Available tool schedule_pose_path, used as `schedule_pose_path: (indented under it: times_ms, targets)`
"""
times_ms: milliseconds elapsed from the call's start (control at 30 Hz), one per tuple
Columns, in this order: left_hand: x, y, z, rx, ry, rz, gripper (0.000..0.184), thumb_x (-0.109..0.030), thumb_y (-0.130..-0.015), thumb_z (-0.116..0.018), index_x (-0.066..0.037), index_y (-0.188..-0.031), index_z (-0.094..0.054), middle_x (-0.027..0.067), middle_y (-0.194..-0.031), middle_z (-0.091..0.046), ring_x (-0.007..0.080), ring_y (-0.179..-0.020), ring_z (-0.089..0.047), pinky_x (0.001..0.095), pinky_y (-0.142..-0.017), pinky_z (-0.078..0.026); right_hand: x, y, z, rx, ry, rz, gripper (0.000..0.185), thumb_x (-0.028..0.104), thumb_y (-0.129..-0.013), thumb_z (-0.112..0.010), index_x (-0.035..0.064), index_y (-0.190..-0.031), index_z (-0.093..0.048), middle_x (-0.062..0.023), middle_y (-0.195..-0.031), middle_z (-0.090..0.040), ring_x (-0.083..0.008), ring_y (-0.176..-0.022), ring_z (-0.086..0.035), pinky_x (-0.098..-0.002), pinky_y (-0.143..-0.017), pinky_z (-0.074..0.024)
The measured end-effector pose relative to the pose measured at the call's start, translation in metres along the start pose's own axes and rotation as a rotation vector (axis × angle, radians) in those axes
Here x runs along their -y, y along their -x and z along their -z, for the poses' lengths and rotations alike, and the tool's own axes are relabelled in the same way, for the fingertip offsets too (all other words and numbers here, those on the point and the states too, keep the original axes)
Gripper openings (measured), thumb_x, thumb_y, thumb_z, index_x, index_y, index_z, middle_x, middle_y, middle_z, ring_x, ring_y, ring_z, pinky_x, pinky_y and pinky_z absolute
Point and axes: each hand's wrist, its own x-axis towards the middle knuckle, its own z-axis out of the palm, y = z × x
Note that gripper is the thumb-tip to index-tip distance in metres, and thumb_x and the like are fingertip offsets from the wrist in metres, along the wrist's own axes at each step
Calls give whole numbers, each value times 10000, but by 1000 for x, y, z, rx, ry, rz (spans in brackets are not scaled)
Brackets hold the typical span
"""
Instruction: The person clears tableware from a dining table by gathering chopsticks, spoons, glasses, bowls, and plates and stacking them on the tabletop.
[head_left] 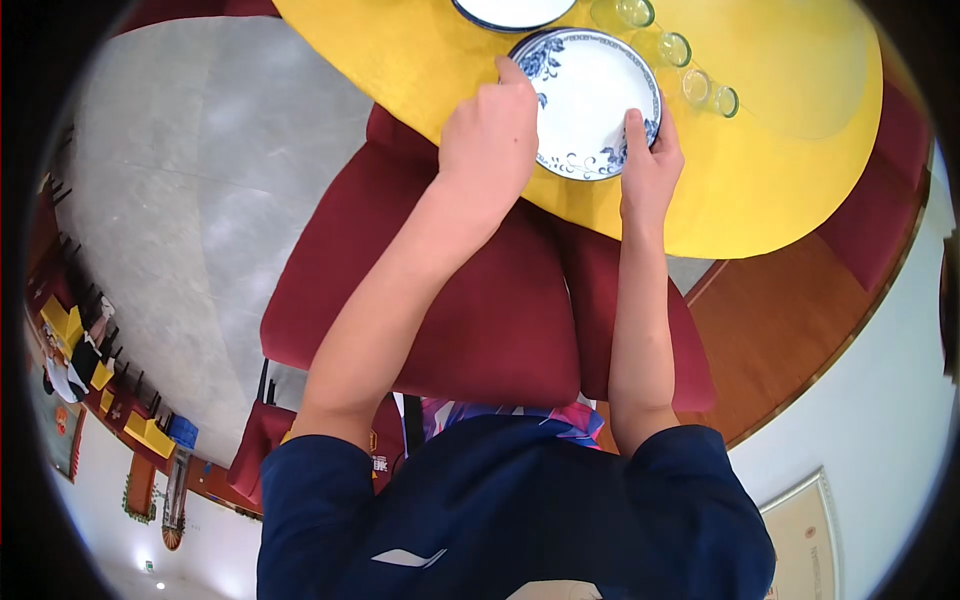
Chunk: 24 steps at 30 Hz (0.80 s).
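Note:
A white plate with blue floral patterns is between my two hands, above the yellow tablecloth; more rims show beneath its upper left edge. At the plate's left edge is my left hand, fingers curled against the rim. On the right edge my right hand grips it, thumb on top and fingers around the outside. A second white dish with a dark blue rim lies just beyond, cut off by the frame's top.
Several clear glasses stand right of the plate. Dark red chairs are between my body and the table. Grey floor stretches to the left, with a person far off at the left edge.

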Motion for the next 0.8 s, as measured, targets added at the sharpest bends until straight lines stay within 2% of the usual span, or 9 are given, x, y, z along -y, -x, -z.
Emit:
schedule_pose_path:
  times_ms: [233,633,800]
  targets:
    - [-5,0,6,-43,-10,-40,244,-134,-885,-616,85,-970,-551,235,-659,-617,384,-631,-644,432,-560,-530,-5,5,-5,-55,25,101,442,110,-942,-548,-82,-1328,-450,-175,-1206,-588,-195,-1073,-577,-301,-930,-445]
    - [-6,2,10,-104,56,-127,198,-96,-883,-595,94,-930,-568,237,-642,-610,384,-621,-637,435,-575,-524,-7,11,-8,-81,-79,101,404,100,-959,-512,-57,-1325,-444,-165,-1224,-570,-195,-1106,-554,-307,-949,-433]
    - [-8,4,13,-96,-11,-96,239,-162,-873,-595,75,-902,-577,210,-622,-615,357,-602,-646,429,-544,-524,-3,13,-9,-76,-118,73,399,104,-962,-511,-75,-1312,-445,-173,-1216,-568,-191,-1105,-551,-308,-943,-435]
